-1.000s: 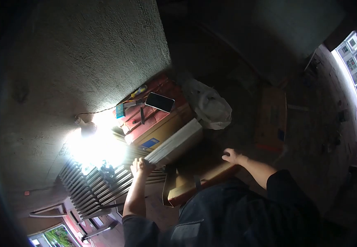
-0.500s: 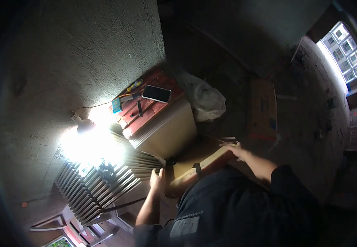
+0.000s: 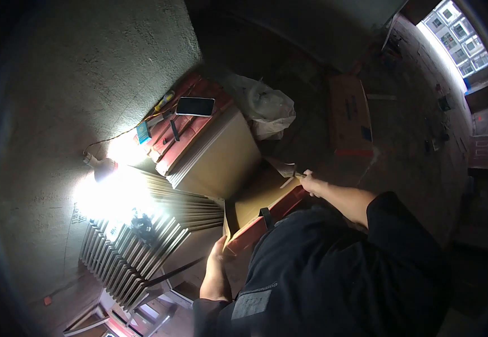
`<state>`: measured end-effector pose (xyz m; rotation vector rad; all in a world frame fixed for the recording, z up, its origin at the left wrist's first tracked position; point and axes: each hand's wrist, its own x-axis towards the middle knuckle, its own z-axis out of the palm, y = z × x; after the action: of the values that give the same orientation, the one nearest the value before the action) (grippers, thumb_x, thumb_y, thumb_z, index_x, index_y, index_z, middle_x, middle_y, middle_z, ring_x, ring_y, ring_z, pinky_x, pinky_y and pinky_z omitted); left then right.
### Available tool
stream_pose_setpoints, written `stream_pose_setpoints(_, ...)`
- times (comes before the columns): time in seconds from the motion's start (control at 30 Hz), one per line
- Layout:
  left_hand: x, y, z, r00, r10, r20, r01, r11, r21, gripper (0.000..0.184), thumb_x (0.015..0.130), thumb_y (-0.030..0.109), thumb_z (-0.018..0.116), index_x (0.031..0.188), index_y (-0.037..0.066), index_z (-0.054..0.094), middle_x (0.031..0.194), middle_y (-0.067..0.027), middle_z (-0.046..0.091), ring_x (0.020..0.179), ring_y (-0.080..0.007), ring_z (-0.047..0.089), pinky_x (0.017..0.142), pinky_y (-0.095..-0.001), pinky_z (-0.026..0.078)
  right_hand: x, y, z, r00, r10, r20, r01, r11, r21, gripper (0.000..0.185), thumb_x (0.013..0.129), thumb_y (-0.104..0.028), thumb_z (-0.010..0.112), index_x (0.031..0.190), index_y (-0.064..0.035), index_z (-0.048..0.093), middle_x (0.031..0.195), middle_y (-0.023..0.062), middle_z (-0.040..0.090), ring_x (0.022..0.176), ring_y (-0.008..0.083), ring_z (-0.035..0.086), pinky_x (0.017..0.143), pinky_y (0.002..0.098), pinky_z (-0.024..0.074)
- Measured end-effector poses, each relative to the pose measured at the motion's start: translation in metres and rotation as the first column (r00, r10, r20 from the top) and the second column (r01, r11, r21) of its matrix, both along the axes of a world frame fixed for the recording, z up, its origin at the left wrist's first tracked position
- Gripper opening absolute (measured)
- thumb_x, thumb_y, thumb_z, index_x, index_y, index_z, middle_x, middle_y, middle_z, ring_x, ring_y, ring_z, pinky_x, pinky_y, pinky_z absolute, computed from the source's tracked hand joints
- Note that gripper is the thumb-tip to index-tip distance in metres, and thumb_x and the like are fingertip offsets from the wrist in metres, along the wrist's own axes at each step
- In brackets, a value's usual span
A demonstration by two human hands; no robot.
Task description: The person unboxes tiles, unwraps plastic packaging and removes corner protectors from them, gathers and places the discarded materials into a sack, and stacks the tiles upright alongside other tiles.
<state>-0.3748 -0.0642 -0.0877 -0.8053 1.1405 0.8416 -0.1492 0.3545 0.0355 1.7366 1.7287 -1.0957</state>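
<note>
An opened cardboard box, red outside and plain tan inside, lies tilted against my front. A black handle sits on its near red side. My left hand grips the box's lower left corner, its fingers partly hidden behind the edge. At the opposite end my right hand is closed on the far right corner, beside a raised flap. Just beyond the box stands a stack of flat red cartons, with a phone, a yellow-handled screwdriver and a small blue box on top.
A glaring bulb hangs by the rough wall. Below it stand rows of slatted panels. A white plastic bag lies behind the stack, and another carton rests on the dark floor.
The box has tipped, showing more of its inside and red near side. My left hand has moved onto its corner; my right hand has closed at the far corner. The view has shifted.
</note>
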Motion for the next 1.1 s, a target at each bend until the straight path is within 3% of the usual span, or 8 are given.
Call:
stream_pose_setpoints(0.13, -0.009, 0.05, 0.067, 0.997, -0.072, 0.012, 0.072, 0.996, 0.044, 0.034, 0.097, 0.038, 0.053, 0.112, 0.012, 0.068, 0.098, -0.0054, 0.07, 0.08, -0.0214, 0.065, 0.07, -0.0363, 0.053, 0.006, 0.004, -0.004, 1.0, -0.006, -0.006, 0.006, 1.0, -0.024, 0.035, 0.094, -0.033, 0.047, 0.123, -0.0145, 0.054, 0.066, 0.0096, 0.061, 0.041, 0.0208, 0.054, 0.039, 0.0363, 0.0458)
stream_pose_setpoints(0.23, 0.029, 0.062, 0.0, 0.394, -0.686, -0.612, 0.874, 0.486, 0.018, 0.027, 0.08, 0.023, 0.073, 0.103, 0.01, 0.069, 0.089, -0.0035, 0.071, 0.076, -0.0182, 0.066, 0.066, -0.0336, 0.054, 0.032, 0.047, -0.005, 0.999, -0.046, 0.004, 0.046, 0.999, 0.023, 0.041, 0.095, -0.028, 0.044, 0.132, -0.0125, 0.05, 0.105, 0.02, 0.065, 0.085, 0.029, 0.066, 0.072, 0.042, 0.0547)
stream_pose_setpoints(0.33, 0.065, 0.118, 0.024, -0.095, -0.783, -0.614, 0.953, 0.107, -0.284, 0.045, 0.06, 0.021, 0.089, 0.099, 0.008, 0.069, 0.089, -0.0056, 0.072, 0.081, -0.0167, 0.067, 0.073, -0.0311, 0.055, 0.08, 0.096, -0.056, 0.991, -0.078, -0.11, 0.079, 0.997, 0.004, 0.049, 0.097, -0.027, 0.04, 0.142, -0.0081, 0.043, 0.145, 0.0246, 0.045, 0.132, 0.0338, 0.047, 0.103, 0.0465, 0.0442)
stream_pose_setpoints(0.5, 0.126, 0.251, 0.109, 0.99, -0.091, -0.104, 0.111, 0.973, 0.203, 0.027, 0.077, 0.022, 0.068, 0.1, 0.009, 0.066, 0.084, -0.0076, 0.069, 0.075, -0.0216, 0.067, 0.066, -0.0362, 0.056, 0.144, 0.214, -0.079, 0.988, -0.003, -0.154, 0.043, 0.966, 0.256, 0.043, 0.095, -0.028, 0.043, 0.126, -0.0038, 0.058, 0.117, 0.0255, 0.064, 0.115, 0.0381, 0.06, 0.098, 0.0428, 0.0479)
stream_pose_setpoints(0.63, 0.167, 0.338, 0.22, 0.989, 0.146, 0.017, -0.147, 0.981, 0.129, 0.035, 0.093, 0.033, 0.049, 0.111, 0.004, 0.059, 0.088, -0.0092, 0.068, 0.075, -0.0266, 0.068, 0.064, -0.0375, 0.058, 0.219, 0.327, -0.066, 0.722, 0.676, -0.148, -0.591, 0.714, 0.376, 0.043, 0.092, -0.029, 0.046, 0.114, 0.0028, 0.066, 0.119, 0.0296, 0.062, 0.111, 0.0365, 0.063, 0.094, 0.0419, 0.049)
stream_pose_setpoints(0.77, 0.18, 0.37, 0.283, 0.859, 0.043, 0.51, -0.294, 0.856, 0.424, 0.044, 0.094, 0.039, 0.047, 0.116, 0.002, 0.057, 0.092, -0.0124, 0.069, 0.076, -0.0279, 0.068, 0.068, -0.0411, 0.057, 0.34, 0.339, 0.046, 0.709, -0.168, -0.684, 0.071, 0.983, -0.168, 0.045, 0.095, -0.035, 0.048, 0.127, -0.0071, 0.062, 0.123, 0.0141, 0.065, 0.112, 0.0237, 0.063, 0.084, 0.041, 0.0509)
stream_pose_setpoints(0.97, 0.243, 0.437, 0.377, 0.829, -0.49, -0.27, 0.555, 0.785, 0.277, 0.049, 0.096, 0.05, 0.046, 0.128, 0.013, 0.051, 0.108, -0.0221, 0.069, 0.081, -0.0296, 0.07, 0.069, -0.0395, 0.054, 0.534, 0.39, 0.147, 0.718, -0.581, -0.384, 0.613, 0.789, -0.048, 0.021, 0.091, -0.023, 0.063, 0.105, -0.0075, 0.064, 0.094, 0.0076, 0.063, 0.079, 0.0166, 0.063, 0.065, 0.0303, 0.0543)
stream_pose_setpoints(1.1, 0.239, 0.452, 0.36, 0.882, -0.366, -0.297, 0.456, 0.823, 0.34, 0.048, 0.095, 0.045, 0.053, 0.129, 0.011, 0.048, 0.112, -0.0233, 0.067, 0.084, -0.0329, 0.07, 0.082, -0.0433, 0.056, 0.641, 0.42, 0.222, 0.827, -0.469, -0.309, 0.482, 0.875, -0.039, 0.022, 0.096, -0.025, 0.056, 0.107, -0.0071, 0.062, 0.094, 0.0069, 0.062, 0.082, 0.0114, 0.06, 0.054, 0.0263, 0.0475)
